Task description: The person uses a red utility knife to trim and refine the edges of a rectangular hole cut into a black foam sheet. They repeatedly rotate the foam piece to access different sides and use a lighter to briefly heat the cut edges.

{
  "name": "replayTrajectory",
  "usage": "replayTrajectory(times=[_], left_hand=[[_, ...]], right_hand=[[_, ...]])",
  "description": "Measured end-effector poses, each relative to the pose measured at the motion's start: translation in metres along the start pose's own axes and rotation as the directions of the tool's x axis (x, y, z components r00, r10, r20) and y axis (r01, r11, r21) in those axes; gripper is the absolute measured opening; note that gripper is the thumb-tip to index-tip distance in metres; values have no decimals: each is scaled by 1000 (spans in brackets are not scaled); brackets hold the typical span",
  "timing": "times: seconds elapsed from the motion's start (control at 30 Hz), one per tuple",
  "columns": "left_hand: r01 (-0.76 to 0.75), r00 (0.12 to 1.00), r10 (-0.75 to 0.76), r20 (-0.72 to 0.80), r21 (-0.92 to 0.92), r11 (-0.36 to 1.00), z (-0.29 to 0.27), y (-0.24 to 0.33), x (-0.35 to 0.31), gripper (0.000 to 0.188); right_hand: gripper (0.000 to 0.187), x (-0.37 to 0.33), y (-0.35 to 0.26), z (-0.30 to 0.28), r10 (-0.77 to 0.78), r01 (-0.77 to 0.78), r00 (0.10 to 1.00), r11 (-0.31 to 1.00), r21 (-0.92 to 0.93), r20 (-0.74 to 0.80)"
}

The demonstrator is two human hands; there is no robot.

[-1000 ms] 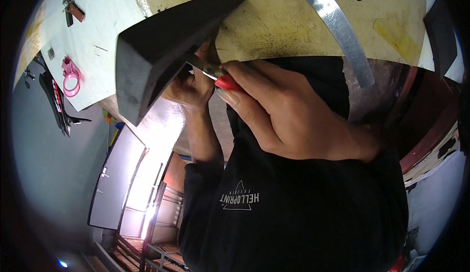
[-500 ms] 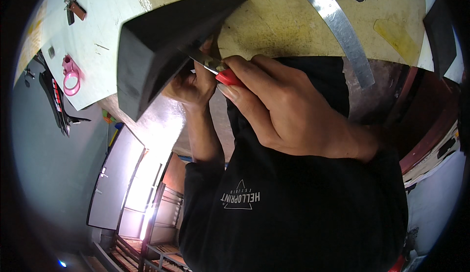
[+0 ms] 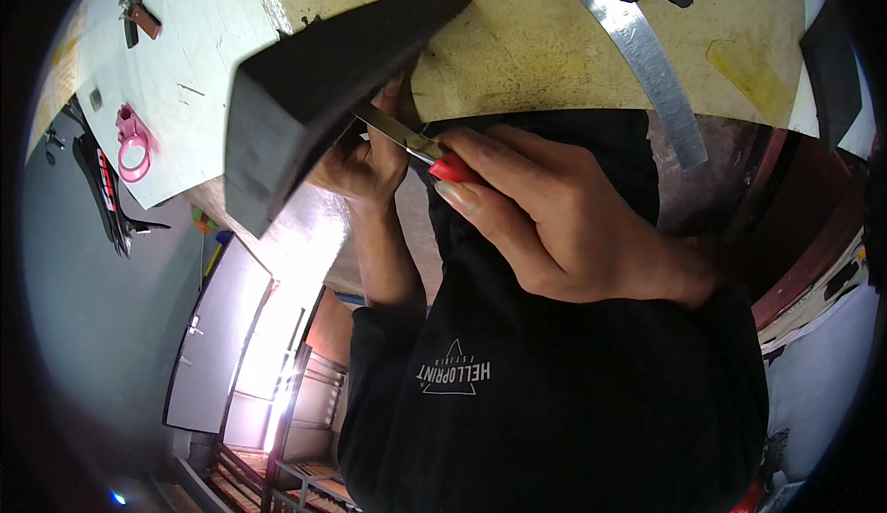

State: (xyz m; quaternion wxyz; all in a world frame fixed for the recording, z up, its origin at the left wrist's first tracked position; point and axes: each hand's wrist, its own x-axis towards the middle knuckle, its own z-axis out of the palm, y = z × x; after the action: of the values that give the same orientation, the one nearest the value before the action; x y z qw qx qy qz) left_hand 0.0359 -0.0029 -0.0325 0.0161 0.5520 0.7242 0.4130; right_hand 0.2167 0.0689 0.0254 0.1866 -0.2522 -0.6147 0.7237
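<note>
1. Firmly closed, the right hand [image 3: 577,222] holds a red-handled knife with a flat metal blade [image 3: 403,134].
2. Left hand [image 3: 365,176] holds a matte black, angular piece [image 3: 319,79] from its underside, fingers partly hidden.
3. That piece overlaps the worn yellowish tabletop [image 3: 504,46]; the blade's tip meets its lower edge.

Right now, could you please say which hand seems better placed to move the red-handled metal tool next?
Probably the right hand: it grips the red-handled metal tool, pointed toward the angular dark-grey panel. The left hand, partly hidden behind the panel, apparently supports it.
</note>
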Motion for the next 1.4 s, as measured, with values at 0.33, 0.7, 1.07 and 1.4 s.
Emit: replayTrajectory(times=[0.33, 0.7, 1.07, 1.4], left_hand=[[53, 997, -57, -59, -77, 996, 3, -6, -9, 34], [122, 988, -129, -83, -89, 989, 2, -9, -12, 31], [47, 999, -47, -10, -30, 998, -1, -7, -5, 29], [16, 999, -19, -45, -54, 998, 3, -3, 1, 32]], right_hand=[[31, 11, 1, 2, 3, -3, 1000, 998, -60, 11], [31, 8, -2, 6, 6, -9, 1000, 993, -120, -22], [32, 3, -2, 3, -5, 0, 999, 989, -151, -34], [33, -5, -2, 7, 6, -20, 998, 978, -206, -69]])
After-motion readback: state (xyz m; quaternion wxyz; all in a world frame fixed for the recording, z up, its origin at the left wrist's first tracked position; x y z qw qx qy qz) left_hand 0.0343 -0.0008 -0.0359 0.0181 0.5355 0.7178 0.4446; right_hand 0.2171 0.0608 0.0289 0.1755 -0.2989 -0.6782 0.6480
